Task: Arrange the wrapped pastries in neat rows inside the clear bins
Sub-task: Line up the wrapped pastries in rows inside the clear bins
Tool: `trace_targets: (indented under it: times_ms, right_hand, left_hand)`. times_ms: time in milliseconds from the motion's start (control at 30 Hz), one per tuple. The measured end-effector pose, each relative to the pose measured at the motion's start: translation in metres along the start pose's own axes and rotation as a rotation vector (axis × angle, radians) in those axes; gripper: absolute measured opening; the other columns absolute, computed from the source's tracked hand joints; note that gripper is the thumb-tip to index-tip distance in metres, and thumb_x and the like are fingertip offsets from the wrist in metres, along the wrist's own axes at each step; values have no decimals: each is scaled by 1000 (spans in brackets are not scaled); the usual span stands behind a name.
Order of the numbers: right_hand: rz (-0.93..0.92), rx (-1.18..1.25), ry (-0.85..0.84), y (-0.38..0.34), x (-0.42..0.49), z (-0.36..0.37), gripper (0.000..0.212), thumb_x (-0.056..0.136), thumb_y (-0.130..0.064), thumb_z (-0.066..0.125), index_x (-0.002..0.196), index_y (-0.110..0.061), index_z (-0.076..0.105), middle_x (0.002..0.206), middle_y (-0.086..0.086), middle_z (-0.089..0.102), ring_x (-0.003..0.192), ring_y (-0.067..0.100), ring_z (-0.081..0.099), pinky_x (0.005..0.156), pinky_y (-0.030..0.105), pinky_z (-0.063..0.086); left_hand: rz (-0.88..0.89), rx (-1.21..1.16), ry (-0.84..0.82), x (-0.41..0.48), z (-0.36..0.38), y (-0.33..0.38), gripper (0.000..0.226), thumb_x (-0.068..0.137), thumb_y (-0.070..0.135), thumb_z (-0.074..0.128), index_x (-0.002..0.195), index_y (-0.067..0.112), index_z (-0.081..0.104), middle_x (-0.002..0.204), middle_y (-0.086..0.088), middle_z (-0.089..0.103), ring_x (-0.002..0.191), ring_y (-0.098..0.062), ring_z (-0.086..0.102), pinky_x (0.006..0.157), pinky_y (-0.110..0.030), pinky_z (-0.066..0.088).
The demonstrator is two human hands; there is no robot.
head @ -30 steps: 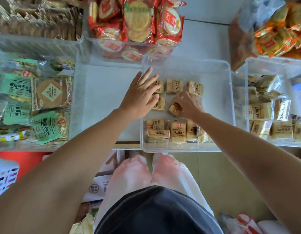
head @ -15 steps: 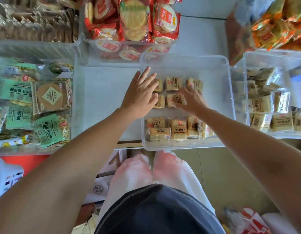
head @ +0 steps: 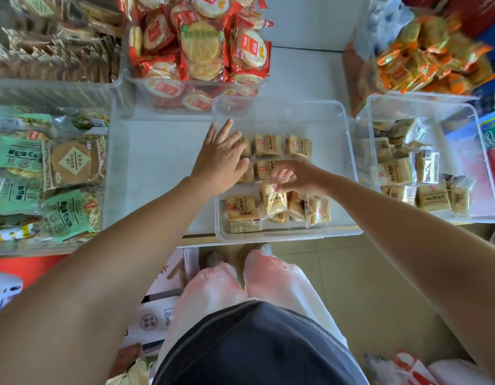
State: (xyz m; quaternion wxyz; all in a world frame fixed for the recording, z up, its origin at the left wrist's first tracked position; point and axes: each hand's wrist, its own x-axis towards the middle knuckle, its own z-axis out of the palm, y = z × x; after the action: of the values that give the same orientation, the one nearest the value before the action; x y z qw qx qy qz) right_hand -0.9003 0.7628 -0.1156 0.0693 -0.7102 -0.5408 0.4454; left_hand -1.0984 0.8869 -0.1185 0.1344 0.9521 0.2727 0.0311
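The left hand point(head: 220, 162) lay flat, fingers apart, on rows point(head: 268, 145) in the middle bin point(head: 324, 126); the right hand point(head: 301, 177) pinched one pastry point(head: 274, 202).

A shop: clear bins point(head: 349, 162) of packaged snacks point(head: 201, 48) on display.

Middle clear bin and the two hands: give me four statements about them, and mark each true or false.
1. The right hand pinches a wrapped pastry. True.
2. The left hand grips a pastry in a fist. False: it lies flat, fingers straight, on the back rows.
3. The middle bin is packed to its rim. False: much of its floor is bare.
4. The right-hand bin holds loose pastries in a jumble. True.
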Motion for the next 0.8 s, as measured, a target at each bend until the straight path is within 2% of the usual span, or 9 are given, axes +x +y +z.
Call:
trace_targets:
  times_ms: [100,167,233,333,433,567,633,700,800]
  right_hand:
    - [-24,147,68,-2,7,-9,24,82,-17,69,105,-21,62,101,-6,61,98,16,59,94,42,46]
    - [-33,237,106,-2,10,-14,26,82,-15,70,107,-17,62,107,1,63,104,21,59,95,40,45]
    - [-34,343,169,-2,11,-20,27,81,-9,70,106,-15,61,109,5,62,104,21,59,91,34,47]
    - [-13,511,265,-1,9,-25,47,80,-3,70,120,-10,47,105,-2,56,97,14,57,77,17,49]
    - [8,430,259,4,10,-26,64,72,-15,79,124,-14,41,108,-3,51,100,14,52,80,17,43]
    - [8,148,367,10,15,-28,62,70,-18,79,122,-15,45,110,-1,50,104,17,43,85,25,38]
    - [28,13,426,15,16,-33,59,73,-20,76,124,-17,46,113,-1,52,106,17,45,88,31,38]
    - [67,-114,437,23,18,-36,58,77,-21,72,128,-18,46,121,2,55,113,19,47,96,33,39]
    - [108,-166,405,31,19,-32,59,81,-23,69,134,-18,43,131,5,51,121,22,43,102,36,34]
  left_hand:
    - [50,-182,-11,11,-4,25,40,99,33,48,127,7,58,116,-15,65,111,-28,55,96,-41,42]
    - [-18,-294,-201,21,-1,42,36,98,35,51,118,6,58,93,-9,65,82,-22,59,67,-32,46]
    - [-104,-363,-260,31,6,48,30,97,33,55,103,4,60,83,-7,62,73,-24,59,55,-28,38]
    - [-274,-504,-230,42,15,46,27,94,31,60,97,5,64,84,-6,65,77,-23,62,58,-28,40]
    - [-528,-819,-202,56,21,44,27,90,29,67,98,4,65,89,-8,72,76,-21,71,72,-39,58]
    - [-705,-1200,-229,69,24,47,37,88,21,71,114,-3,58,107,-17,68,79,-20,73,75,-34,61]
    - [-603,-1053,-260,69,28,49,39,92,29,65,116,0,59,105,-13,69,83,-19,72,81,-39,59]
    - [-421,-695,-292,64,28,47,38,97,31,55,122,3,56,105,-7,66,91,-22,68,86,-42,55]
    - [-88,-192,-369,55,34,38,42,99,25,45,139,12,45,131,-11,54,112,-26,58,88,-39,52]
